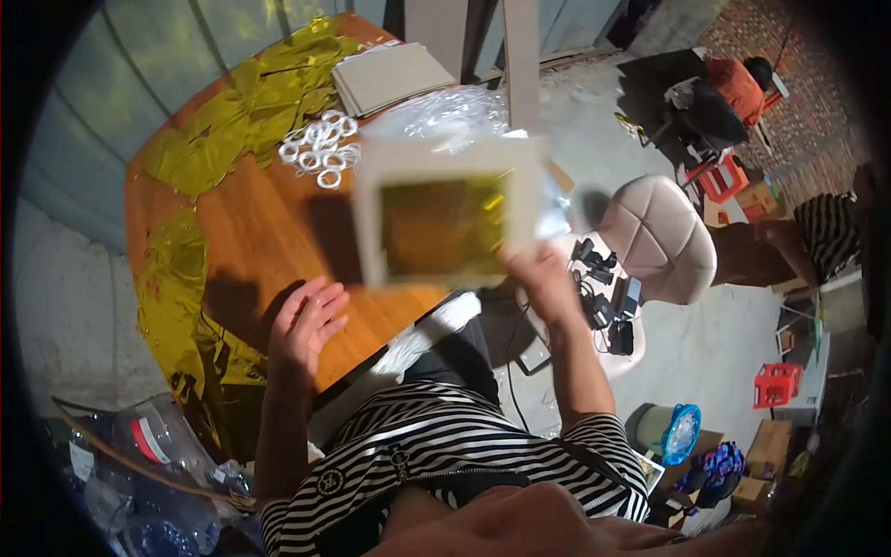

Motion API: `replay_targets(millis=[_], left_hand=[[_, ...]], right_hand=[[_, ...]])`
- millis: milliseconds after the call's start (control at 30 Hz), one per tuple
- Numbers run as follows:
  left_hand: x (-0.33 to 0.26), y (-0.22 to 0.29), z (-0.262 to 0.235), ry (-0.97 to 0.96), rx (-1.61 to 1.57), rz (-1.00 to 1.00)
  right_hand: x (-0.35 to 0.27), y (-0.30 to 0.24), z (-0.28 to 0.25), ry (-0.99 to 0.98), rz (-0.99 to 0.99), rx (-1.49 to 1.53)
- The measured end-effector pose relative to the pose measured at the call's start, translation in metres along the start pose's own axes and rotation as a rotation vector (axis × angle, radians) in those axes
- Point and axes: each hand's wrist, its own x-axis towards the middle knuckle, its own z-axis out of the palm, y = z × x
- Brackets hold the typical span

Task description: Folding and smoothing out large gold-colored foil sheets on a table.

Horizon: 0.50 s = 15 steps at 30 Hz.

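Note:
My right hand (pixel 546 278) grips a pale square board (pixel 450 160) by its lower right corner, holding it up over the table's right side. A shiny gold foil square (pixel 436 227) covers the board's middle, leaving a pale border round it; motion blurs the board a little. To the left, over the table's near edge, my left hand (pixel 309 325) is raised with its fingers apart and nothing in it. Beyond the hands, several white rings (pixel 320 147), perhaps of string or elastic, lie in a cluster next to a stack of pale boards (pixel 393 77).
Crumpled gold foil (pixel 251 116) runs along the left and far edges of the wooden table (pixel 269 232). Clear plastic wrap (pixel 436 116) lies behind the raised board. Black power adapters (pixel 608 297) rest on a padded chair (pixel 661 237) at right. Large plastic bottles (pixel 148 446) stand lower left.

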Motion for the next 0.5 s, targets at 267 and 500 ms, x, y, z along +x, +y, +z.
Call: replay_targets(millis=[267,500], left_hand=[[-0.005,-0.023,-0.063,0.079,0.149,-0.031],[-0.022,-0.014,-0.099,0.391,-0.040,0.040]], right_hand=[[0.153,0.036,-0.211,0.644,-0.461,0.576],[0.267,0.131,-0.218,0.350,0.002,0.798]])
